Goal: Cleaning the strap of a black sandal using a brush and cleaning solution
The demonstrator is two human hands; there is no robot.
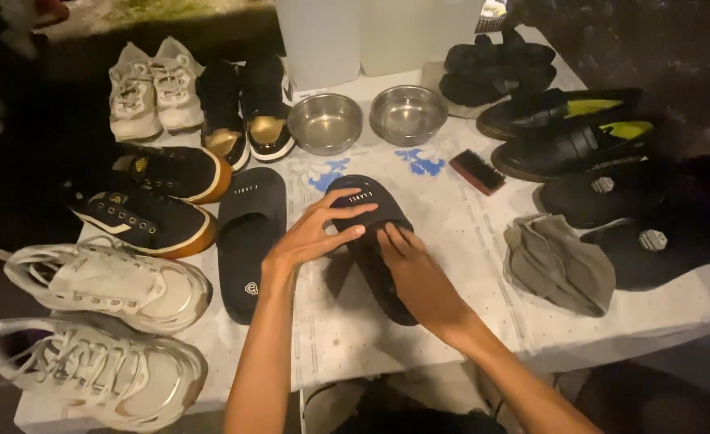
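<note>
A black slide sandal [371, 210] lies on the white cloth-covered table [467, 241] in front of me. My left hand [316, 231] rests on its strap with the fingers spread over the top. My right hand [410, 261] touches the strap's right side, fingers curled against it. Its matching black slide [248, 241] lies flat just to the left, untouched.
Two white sneakers [98, 281] sit at the near left, black low-tops [150, 210] behind them. Two steel bowls [325, 122] stand at the back, a shoe brush [476, 171] and a grey cloth [560, 264] to the right, with black loafers [572, 141] beyond.
</note>
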